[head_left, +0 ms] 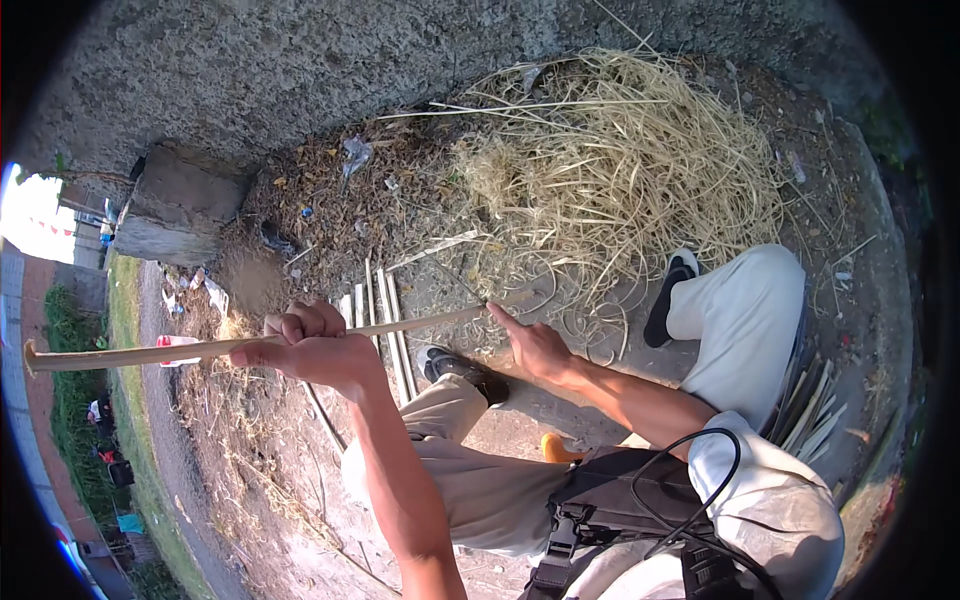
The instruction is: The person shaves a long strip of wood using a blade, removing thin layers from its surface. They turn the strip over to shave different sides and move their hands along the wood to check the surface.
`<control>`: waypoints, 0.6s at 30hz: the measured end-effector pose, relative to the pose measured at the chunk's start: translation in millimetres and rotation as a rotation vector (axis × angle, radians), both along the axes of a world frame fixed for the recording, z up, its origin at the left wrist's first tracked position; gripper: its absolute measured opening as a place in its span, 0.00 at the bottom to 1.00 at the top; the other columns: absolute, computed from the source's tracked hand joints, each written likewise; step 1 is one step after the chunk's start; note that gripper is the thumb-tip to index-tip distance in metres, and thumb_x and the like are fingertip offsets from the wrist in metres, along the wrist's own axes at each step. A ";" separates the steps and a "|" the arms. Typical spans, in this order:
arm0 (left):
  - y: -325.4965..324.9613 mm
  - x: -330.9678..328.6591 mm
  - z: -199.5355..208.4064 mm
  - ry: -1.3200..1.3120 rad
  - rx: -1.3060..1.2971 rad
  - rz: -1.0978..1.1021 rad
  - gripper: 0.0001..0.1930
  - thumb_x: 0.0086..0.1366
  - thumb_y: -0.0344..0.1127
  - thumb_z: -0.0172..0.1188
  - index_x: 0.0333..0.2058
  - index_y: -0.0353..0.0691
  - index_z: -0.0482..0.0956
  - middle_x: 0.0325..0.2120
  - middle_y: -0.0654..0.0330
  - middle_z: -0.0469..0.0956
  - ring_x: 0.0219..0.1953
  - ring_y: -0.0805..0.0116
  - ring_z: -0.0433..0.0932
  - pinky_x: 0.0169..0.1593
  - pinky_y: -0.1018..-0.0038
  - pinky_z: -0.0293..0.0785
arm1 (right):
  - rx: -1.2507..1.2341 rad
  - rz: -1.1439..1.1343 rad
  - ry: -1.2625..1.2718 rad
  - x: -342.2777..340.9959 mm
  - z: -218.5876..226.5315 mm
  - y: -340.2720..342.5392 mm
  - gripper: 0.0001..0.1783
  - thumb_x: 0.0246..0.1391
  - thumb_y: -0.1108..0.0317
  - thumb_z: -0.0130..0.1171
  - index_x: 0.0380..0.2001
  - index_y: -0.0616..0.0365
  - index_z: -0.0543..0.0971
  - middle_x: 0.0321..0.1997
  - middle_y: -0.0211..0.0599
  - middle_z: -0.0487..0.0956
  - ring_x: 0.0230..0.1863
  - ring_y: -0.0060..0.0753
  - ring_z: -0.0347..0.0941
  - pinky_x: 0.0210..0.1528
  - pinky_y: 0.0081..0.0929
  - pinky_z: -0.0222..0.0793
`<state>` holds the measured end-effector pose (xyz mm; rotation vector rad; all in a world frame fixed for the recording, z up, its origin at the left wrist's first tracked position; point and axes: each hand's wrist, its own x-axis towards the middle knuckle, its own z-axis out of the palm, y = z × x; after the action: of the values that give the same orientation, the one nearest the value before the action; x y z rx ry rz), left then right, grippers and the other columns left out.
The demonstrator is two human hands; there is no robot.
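Pale wooden strip (190, 351) held aloft, nearly level, across the front of the seated person, above the ground. Left hand (325, 350): grip clamped on the strip, fingers curled over, thumb laid along it. Right hand (540, 352): index finger extended, its tip at the strip near the far end; remaining fingers folded, and from where I stand I cannot tell whether that grip is closed on anything. A thin dark rod or blade (455, 280) slants away from that fingertip; nature unclear.

Judgement: the step looks like steadying and working the strip near its right end. Best done with a firm left grip, the wrist in line, the long left overhang counterbalanced, and light, even right-hand pressure along the grain. If the dark piece is an edge, fingertips belong behind it.

Surroundings: loose slats (393, 300) lie beneath the strip, next to the left shoe (480, 380); low swings could knock them. Large heap of shavings (640, 150) near the right shoe (660, 315); stray curls could tangle underfoot. Black cable (735, 462) loops by the right sleeve (780, 500), a snag risk. Rough wall (340, 60) behind the heap.
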<state>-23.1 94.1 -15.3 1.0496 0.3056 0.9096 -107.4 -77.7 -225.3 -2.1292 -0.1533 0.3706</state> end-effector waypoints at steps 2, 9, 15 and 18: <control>-1.9 1.5 0.2 0.000 0.104 -0.026 0.35 0.65 0.78 0.33 0.19 0.51 0.46 0.10 0.71 0.45 0.12 0.78 0.44 0.16 0.77 0.39 | 0.011 -0.017 -0.081 0.6 -0.3 4.8 0.39 0.61 0.73 0.48 0.74 0.43 0.51 0.15 0.44 0.75 0.18 0.49 0.75 0.23 0.43 0.71; -9.5 1.7 -2.4 0.028 0.126 -0.011 0.35 0.66 0.78 0.31 0.19 0.52 0.46 0.10 0.71 0.45 0.13 0.79 0.44 0.15 0.78 0.41 | 0.065 -0.030 -0.355 -9.8 -13.6 24.5 0.39 0.62 0.73 0.48 0.74 0.38 0.51 0.21 0.48 0.78 0.20 0.48 0.75 0.25 0.44 0.73; -13.1 2.4 2.9 0.036 0.170 0.000 0.34 0.67 0.77 0.29 0.19 0.52 0.45 0.10 0.73 0.43 0.12 0.80 0.44 0.15 0.80 0.41 | 0.015 -0.035 0.111 -1.0 -24.6 -8.3 0.44 0.58 0.75 0.49 0.75 0.40 0.47 0.18 0.49 0.76 0.20 0.45 0.76 0.24 0.43 0.72; -15.1 6.0 -0.2 0.056 0.258 -0.020 0.34 0.66 0.78 0.27 0.20 0.52 0.46 0.10 0.72 0.44 0.13 0.79 0.44 0.15 0.79 0.42 | 0.092 -0.051 -0.323 -4.2 -26.4 9.2 0.42 0.57 0.75 0.50 0.74 0.45 0.51 0.26 0.50 0.78 0.22 0.48 0.77 0.24 0.45 0.71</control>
<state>-17.0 79.0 -15.5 1.3152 0.2271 0.9188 -111.6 -68.5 -251.7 -2.0845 -0.2949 -0.0126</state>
